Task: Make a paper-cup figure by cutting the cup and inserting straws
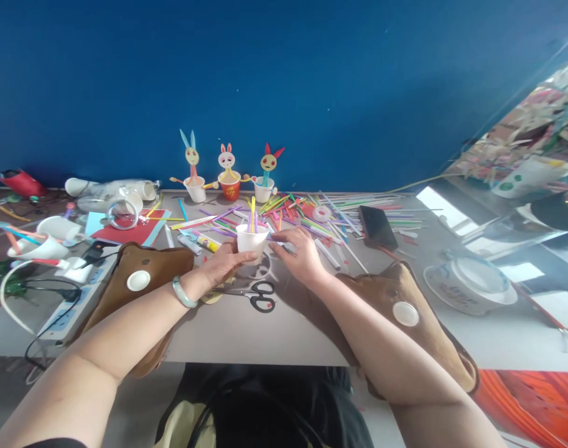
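My left hand (pixel 225 261) grips a small white paper cup (pixel 252 240) on the table, with yellow and purple straws standing in it. My right hand (pixel 298 250) lies just right of the cup, palm down, fingers resting on the scattered coloured straws (pixel 311 218); whether they pinch one is not visible. Black-handled scissors (pixel 260 295) lie on the grey table (pixel 246 330) just in front of my left hand. A pale green bangle sits on my left wrist.
Three cup-and-straw rabbit figures (pixel 228 171) stand at the back against the blue wall. A black phone (pixel 377 227), a tape roll (pixel 321 213), red paper (pixel 134 230), a clear tape ring (pixel 122 214), white cups at left and a white lidded dish (pixel 470 283) at right surround the work area.
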The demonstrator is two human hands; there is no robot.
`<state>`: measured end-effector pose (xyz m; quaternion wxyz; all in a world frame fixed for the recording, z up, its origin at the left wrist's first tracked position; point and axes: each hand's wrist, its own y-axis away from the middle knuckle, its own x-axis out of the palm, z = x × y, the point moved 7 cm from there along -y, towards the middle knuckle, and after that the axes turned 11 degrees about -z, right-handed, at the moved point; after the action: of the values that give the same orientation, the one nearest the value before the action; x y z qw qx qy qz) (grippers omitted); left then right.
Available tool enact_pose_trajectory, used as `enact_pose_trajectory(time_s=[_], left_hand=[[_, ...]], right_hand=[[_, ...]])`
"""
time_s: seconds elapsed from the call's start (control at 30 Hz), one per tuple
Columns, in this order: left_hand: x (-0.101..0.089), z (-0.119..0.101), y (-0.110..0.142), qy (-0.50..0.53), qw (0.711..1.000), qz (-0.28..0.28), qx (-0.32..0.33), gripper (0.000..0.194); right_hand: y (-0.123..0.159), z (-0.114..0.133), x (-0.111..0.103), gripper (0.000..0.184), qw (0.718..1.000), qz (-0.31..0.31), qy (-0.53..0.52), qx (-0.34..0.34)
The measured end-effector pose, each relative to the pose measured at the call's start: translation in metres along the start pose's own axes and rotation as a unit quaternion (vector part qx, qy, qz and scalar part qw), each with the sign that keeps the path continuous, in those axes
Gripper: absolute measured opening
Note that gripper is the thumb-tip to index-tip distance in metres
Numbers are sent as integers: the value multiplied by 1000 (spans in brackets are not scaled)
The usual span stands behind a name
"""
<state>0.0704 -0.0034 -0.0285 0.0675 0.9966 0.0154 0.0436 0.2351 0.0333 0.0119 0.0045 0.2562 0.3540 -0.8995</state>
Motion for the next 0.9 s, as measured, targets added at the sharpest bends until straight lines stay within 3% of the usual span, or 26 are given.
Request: enact_pose_trajectory(time_s=[0.33,0.57,0.9], left_hand=[[-8,-5,-3,-160,985,6,67,48],[1,12,2,-262,960,82,62,48],[14,9,17,-242,960,133,46,48]], right_hand=[[-2,1,-5,16,999,-12,-31,34],[3,8,-6,29,988,13,-121,100],[6,13,1,24,970,22,-205,130]])
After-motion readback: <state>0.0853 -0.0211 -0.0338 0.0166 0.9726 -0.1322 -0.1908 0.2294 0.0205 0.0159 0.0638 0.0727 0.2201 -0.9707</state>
